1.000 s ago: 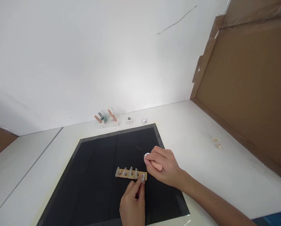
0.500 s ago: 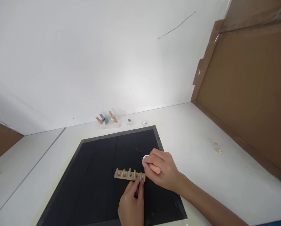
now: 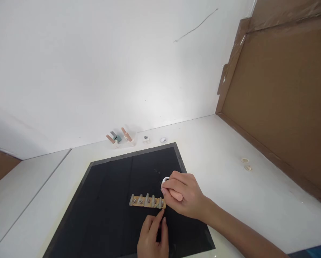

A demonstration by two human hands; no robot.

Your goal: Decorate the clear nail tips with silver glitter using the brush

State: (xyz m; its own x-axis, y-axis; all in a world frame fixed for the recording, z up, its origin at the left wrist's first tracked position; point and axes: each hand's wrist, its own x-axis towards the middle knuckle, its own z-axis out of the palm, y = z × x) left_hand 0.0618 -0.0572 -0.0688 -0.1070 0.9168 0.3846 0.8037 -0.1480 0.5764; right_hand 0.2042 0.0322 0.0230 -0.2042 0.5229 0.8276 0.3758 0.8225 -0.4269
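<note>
A small tan strip with several grey metal clips (image 3: 147, 201) lies on a black mat (image 3: 109, 200). My right hand (image 3: 183, 195) is closed around a peach-coloured handle with a white round end (image 3: 165, 180), held just right of the strip's right end. My left hand (image 3: 153, 238) is below the strip, its fingertips close to the right end but apart from it, and it holds nothing that I can see.
The black mat lies on a white table (image 3: 230, 172). At the back edge stand small peach and teal parts (image 3: 119, 137), a small screw piece (image 3: 145, 138) and a white ring (image 3: 163, 139). Two small rings (image 3: 246, 163) lie at the right. A cardboard panel (image 3: 284, 93) walls the right side.
My left hand has let go of the rightmost clip and drawn back toward me. My right hand with the handle has moved slightly left, closer to the strip's end.
</note>
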